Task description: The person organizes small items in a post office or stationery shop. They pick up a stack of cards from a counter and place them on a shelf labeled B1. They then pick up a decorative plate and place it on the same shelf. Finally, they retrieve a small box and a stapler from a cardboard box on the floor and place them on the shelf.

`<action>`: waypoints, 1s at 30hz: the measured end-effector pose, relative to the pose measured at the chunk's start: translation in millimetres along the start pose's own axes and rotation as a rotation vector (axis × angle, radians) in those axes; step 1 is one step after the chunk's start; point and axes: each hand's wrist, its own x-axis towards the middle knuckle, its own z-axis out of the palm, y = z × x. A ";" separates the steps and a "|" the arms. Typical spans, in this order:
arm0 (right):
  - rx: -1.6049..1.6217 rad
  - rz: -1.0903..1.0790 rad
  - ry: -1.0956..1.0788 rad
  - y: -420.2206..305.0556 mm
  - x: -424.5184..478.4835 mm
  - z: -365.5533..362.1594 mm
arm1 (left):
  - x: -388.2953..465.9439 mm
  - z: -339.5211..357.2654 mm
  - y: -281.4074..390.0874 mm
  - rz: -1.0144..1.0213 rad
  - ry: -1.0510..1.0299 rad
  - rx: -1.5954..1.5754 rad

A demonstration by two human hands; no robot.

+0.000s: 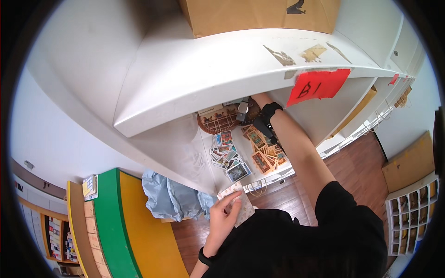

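Note:
My left hand (224,215) holds a small pale booklet or card with a floral print (246,208) in front of my black shirt. My right arm reaches deep into a white shelf compartment. Only the base of my right hand (259,99) shows, since the shelf board hides the fingers. On the compartment floor lie a heap of white-bordered picture cards (227,156) and a heap of tan-bordered cards (266,156). Behind them is a round brown plaid-patterned item (219,121). A small silver-grey object (242,112) and a black device with a cable (264,129) are near my right wrist.
The white shelf board (194,93) with a red paper label (320,85) overhangs the compartment. A cardboard box (260,17) stands on it. At lower left are grey-blue plastic bags (177,194) and a green and yellow unit (135,222). A cubby rack (412,219) stands at right.

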 end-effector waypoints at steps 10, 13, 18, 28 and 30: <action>0.010 0.063 -0.025 6.0 -12.4 -6.8 | 4.0 5.9 -4.3 0.018 0.036 -0.031; 0.014 0.071 -0.029 6.4 -14.5 -7.4 | 5.6 6.9 1.7 0.009 0.037 -0.039; 0.025 0.091 -0.038 5.6 -12.7 -10.1 | 8.6 6.2 2.4 -0.012 0.024 -0.013; 0.174 0.159 -0.104 -39.9 -13.9 -17.0 | 12.9 8.9 9.3 0.148 0.006 -0.044; 0.234 0.200 -0.173 -62.1 -22.4 -14.2 | 17.0 10.9 10.1 0.170 0.009 -0.134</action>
